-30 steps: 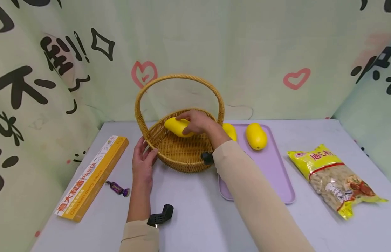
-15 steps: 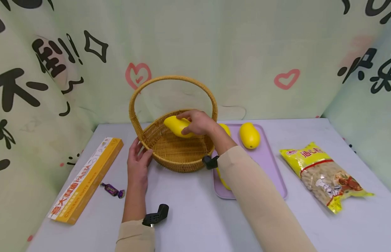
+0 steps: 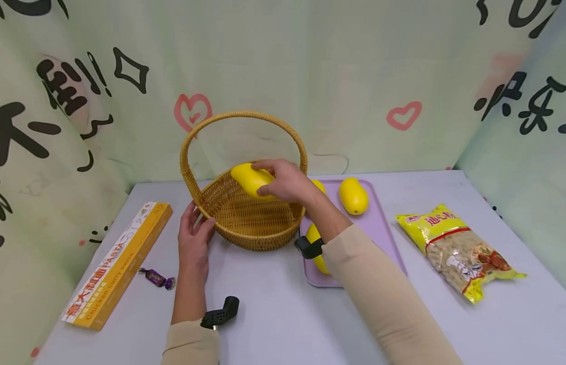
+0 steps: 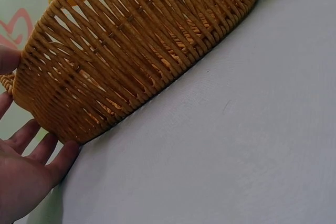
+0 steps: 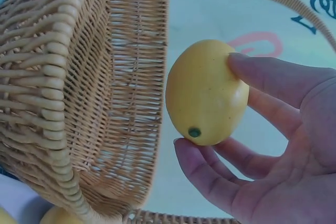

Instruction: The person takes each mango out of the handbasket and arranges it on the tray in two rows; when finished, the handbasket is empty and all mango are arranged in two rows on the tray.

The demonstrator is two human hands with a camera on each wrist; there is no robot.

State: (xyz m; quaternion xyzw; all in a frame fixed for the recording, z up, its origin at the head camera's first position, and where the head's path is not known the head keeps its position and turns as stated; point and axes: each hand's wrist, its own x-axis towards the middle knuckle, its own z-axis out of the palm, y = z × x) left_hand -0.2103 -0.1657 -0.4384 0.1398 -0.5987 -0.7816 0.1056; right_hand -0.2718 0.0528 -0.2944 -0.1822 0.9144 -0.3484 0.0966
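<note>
In the head view my right hand (image 3: 285, 181) holds a yellow mango (image 3: 250, 178) over the opening of a wicker basket (image 3: 257, 242) with a tall arched handle. The right wrist view shows thumb and fingers gripping the mango (image 5: 207, 93) around its sides, its green stem spot facing the camera. My left hand (image 3: 194, 243) holds the basket's left side near the foot of the handle. In the left wrist view, fingertips of the left hand (image 4: 26, 177) touch the outside of the basket wall (image 4: 131, 45). No other fruit shows inside the basket.
A lilac tray (image 3: 381, 228) at the basket's right holds several more mangoes, including one at its back (image 3: 353, 196), partly behind my right arm. A yellow food bag (image 3: 461, 253) lies farther right. On the left are a pasta box (image 3: 118, 266) and a purple wrapped candy (image 3: 157, 279).
The head view has turned slightly right, so everything sits farther left in it. The right hand has raised the mango a little over the basket. The left hand stays at the basket's side.
</note>
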